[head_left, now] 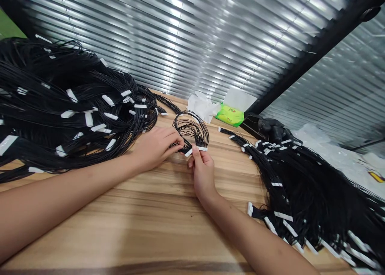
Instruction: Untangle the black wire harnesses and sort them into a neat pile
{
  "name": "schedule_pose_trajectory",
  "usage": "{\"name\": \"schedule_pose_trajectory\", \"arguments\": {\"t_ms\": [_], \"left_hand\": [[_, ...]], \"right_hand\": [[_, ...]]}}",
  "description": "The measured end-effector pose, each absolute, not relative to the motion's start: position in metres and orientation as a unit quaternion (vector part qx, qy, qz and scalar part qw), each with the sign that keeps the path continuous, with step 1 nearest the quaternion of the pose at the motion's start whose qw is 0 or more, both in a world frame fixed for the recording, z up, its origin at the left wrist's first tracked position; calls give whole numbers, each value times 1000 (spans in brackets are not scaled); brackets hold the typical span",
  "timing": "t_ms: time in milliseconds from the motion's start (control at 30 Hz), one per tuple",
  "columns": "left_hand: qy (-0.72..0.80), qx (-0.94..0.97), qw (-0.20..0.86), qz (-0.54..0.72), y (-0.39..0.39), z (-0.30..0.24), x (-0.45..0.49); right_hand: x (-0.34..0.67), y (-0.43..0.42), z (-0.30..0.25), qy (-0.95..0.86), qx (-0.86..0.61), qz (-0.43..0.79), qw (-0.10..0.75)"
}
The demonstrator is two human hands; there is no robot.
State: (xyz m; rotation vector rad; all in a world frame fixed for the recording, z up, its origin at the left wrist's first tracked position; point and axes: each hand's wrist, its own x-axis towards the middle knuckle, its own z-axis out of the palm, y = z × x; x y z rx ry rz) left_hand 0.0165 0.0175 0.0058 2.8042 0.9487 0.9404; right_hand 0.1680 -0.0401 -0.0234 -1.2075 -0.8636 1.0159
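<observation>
Both hands meet at a looped wire harness [192, 124] of thin black wires over the middle of the wooden table. Between the thumb and fingers of my right hand [203, 170] is a white connector [202, 148] at one end of the harness. My left hand [159, 146] pinches the black wires just to the left, beside a second white connector [188, 152]. The two connectors sit close together, angled to each other. Fingers partly hide where the left hand grips.
A large heap of black wire harnesses [75, 102] with white connectors fills the left side. Another pile [315, 187] spreads along the right edge. Behind the hands are crumpled white tissue [203, 106] and a green tissue pack [230, 114], near slatted blinds [168, 38].
</observation>
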Motion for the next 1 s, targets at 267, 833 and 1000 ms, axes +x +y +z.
{"name": "schedule_pose_trajectory", "arguments": {"t_ms": [267, 833, 1000], "left_hand": [[233, 905, -120, 335, 14, 5, 14], [307, 816, 206, 444, 32, -12, 8], [197, 790, 383, 436, 30, -4, 12]], "right_hand": [[168, -43, -22, -388, -522, 441, 618], [172, -42, -12, -215, -242, 757, 568], [168, -48, -10, -295, -241, 754, 535]]}}
